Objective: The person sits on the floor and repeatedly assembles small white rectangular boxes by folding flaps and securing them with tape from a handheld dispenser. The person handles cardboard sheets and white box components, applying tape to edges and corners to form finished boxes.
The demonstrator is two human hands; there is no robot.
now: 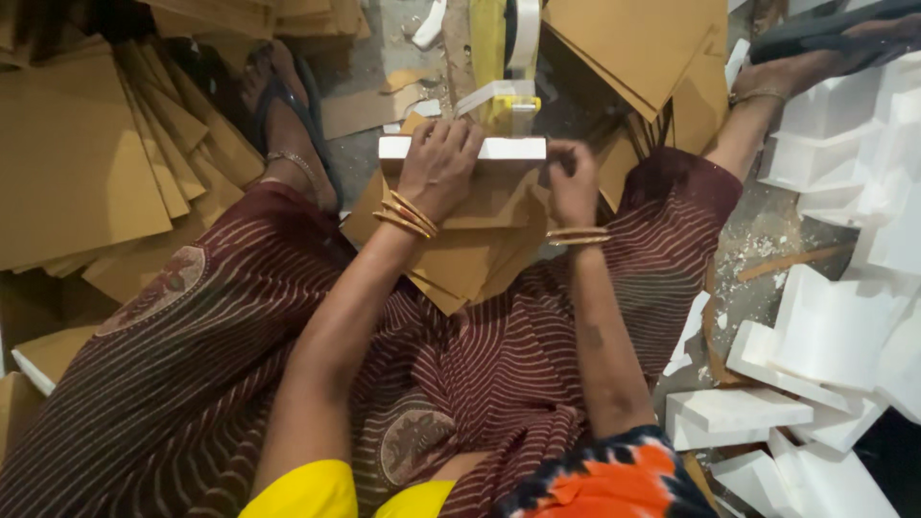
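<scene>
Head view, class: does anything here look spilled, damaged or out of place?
Yes. White crumbs and chips lie scattered over the grey floor to the person's right, beside the stacked white foam pieces. A torn cardboard scrap lies loose near the left foot. The hands' own white block looks intact.

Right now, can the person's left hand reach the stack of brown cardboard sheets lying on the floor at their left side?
Probably yes, but not at once. The left hand presses on the white foam block on the lap. The cardboard stack lies open beside the left leg, with nothing over it, so the way looks free once the hand lets go.
</scene>
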